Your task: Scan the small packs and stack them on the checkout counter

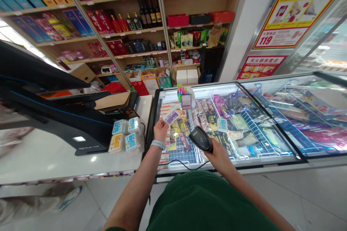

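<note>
My left hand (160, 130), with a pale watch on the wrist, pinches a small flat white-and-purple card or packet (171, 117) over the glass top of the chest freezer. Whether it is a card or a thin packet I cannot tell. To its right, my right hand (218, 154) is wrapped round the handle of a black barcode scanner (200, 138), whose head points up and left toward the card. A black cable (187, 166) runs along the freezer's front edge. Ice-cream packs in wire baskets show through the glass (184, 140) below both hands.
Clear plastic boxes with blue and yellow labels (126, 135) stand on the white counter (67, 166) beside a black checkout terminal (92, 126). A small sign (186, 101) with colourful items sits on the freezer's back edge. Behind are shelves of boxes and bottles. A person's leg (40, 202) shows lower left.
</note>
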The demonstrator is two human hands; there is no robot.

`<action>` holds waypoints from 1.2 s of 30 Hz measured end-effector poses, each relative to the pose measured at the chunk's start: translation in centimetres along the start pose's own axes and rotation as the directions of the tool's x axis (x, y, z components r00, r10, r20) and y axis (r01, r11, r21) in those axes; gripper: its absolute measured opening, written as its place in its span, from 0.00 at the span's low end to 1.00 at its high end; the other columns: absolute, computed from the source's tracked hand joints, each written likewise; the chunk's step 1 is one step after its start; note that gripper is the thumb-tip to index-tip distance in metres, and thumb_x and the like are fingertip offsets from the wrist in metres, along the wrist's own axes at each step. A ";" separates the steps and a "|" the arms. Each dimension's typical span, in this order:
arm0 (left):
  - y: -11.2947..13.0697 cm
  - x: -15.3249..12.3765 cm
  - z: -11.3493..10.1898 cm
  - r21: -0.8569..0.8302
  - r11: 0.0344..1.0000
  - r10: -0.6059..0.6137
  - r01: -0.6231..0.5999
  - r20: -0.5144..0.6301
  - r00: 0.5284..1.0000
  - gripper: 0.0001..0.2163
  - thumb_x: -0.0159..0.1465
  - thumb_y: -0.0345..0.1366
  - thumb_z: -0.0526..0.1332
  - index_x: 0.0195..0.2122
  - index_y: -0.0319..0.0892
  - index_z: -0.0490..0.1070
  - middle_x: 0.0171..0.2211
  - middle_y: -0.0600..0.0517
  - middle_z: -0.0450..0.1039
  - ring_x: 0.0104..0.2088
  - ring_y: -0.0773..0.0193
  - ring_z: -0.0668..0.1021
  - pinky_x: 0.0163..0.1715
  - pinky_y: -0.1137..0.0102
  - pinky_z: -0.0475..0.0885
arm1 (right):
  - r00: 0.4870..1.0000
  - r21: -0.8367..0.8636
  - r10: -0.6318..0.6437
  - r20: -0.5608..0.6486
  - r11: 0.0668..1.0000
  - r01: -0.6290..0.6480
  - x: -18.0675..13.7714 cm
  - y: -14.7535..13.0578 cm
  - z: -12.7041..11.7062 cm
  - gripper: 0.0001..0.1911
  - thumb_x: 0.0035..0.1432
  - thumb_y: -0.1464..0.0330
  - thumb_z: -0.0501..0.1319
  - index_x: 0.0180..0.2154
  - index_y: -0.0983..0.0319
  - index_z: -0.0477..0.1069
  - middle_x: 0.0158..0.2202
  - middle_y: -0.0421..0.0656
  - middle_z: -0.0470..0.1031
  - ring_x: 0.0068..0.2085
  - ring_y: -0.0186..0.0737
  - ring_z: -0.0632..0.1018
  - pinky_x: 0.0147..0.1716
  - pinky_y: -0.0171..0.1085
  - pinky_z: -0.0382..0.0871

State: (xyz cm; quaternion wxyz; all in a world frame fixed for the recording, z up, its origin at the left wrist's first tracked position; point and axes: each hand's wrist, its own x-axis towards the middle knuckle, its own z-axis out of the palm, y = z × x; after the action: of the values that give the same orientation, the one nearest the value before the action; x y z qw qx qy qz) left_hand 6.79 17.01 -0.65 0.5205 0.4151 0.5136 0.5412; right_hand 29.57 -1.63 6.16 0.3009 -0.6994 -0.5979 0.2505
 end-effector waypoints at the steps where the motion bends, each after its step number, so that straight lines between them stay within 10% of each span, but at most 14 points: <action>1: 0.0 0.0 0.0 -0.004 1.000 -0.004 0.004 0.000 1.000 0.15 0.48 0.35 0.68 0.37 0.39 0.71 0.31 0.51 0.76 0.33 0.65 0.77 0.36 0.70 0.69 | 1.000 0.003 0.002 0.001 1.000 -0.002 0.0 -0.1 0.0 0.14 0.52 0.72 0.57 0.43 0.62 0.67 0.38 0.46 0.74 0.41 0.46 0.76 0.40 0.39 0.66; 36: -0.2 -0.2 -0.2 0.029 0.999 -0.015 0.015 0.006 1.000 0.14 0.50 0.33 0.65 0.39 0.38 0.72 0.35 0.48 0.77 0.34 0.64 0.77 0.35 0.70 0.70 | 0.999 -0.027 0.005 0.042 1.000 -0.003 0.0 -0.4 0.1 0.15 0.52 0.71 0.56 0.44 0.62 0.67 0.39 0.47 0.74 0.41 0.47 0.76 0.40 0.40 0.67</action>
State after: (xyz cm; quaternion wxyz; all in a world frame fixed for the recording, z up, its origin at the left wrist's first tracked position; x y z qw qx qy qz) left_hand 6.67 16.77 -0.83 0.5202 0.4202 0.5228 0.5287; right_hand 29.23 -1.55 6.36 0.2781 -0.6992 -0.6061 0.2577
